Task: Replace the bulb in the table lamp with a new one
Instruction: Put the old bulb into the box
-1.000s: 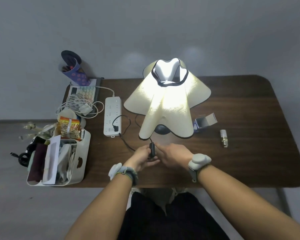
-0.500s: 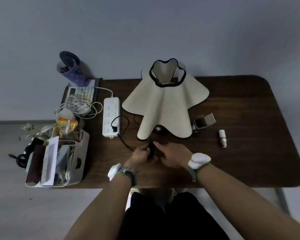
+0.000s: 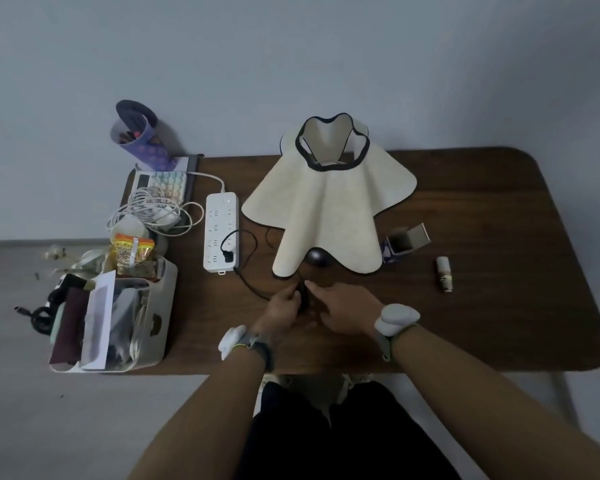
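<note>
Holding the inline switch (image 3: 303, 295) of the unlit table lamp (image 3: 329, 202) between both hands at the near middle of the table (image 3: 499, 323).

The left hand (image 3: 283, 306) pinches the small black switch from the left with curled fingers, and the right hand (image 3: 345, 308) meets it from the right, fingers bent toward it. The lamp stands upright just beyond the hands, its cream shade wavy, flared and edged in black at the open top, with the dark base (image 3: 318, 257) showing under the near hem. Its black cord (image 3: 248, 271) runs left to a white power strip (image 3: 221, 232). A bulb (image 3: 444, 273) lies on the table to the right, well apart from the lamp, its long axis running near to far, with the pale end far and the metal base near. An opened small box (image 3: 404, 241) lies between the bulb and the shade. No writing is legible anywhere.
</note>
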Demonstrator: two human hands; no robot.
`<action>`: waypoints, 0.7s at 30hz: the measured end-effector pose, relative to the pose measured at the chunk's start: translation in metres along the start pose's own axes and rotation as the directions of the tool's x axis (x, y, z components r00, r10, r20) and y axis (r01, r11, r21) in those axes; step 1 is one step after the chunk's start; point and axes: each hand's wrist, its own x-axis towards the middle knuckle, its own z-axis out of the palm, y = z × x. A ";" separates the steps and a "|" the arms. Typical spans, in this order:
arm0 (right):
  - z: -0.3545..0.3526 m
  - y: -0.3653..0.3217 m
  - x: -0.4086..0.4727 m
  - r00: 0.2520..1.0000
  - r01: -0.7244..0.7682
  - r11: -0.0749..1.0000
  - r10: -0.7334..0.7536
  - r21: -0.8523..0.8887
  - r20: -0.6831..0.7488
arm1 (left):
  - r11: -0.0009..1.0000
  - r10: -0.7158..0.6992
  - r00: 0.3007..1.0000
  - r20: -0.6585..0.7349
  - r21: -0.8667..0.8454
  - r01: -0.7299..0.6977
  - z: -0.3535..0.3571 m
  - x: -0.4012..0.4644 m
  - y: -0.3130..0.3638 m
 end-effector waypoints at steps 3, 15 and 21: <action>0.002 -0.002 0.002 1.000 -0.012 1.000 0.012 0.027 -0.007 | 0.964 0.124 0.992 -0.031 0.241 -0.112 -0.003 0.005 -0.002; 0.010 0.002 0.007 0.995 -0.020 0.997 0.012 0.079 0.101 | 0.596 0.249 0.965 0.082 0.772 -0.220 -0.001 0.010 0.001; 0.007 0.018 0.000 0.992 -0.076 0.995 0.069 0.058 0.108 | 0.482 0.403 0.913 0.067 0.832 -0.274 0.013 0.003 0.000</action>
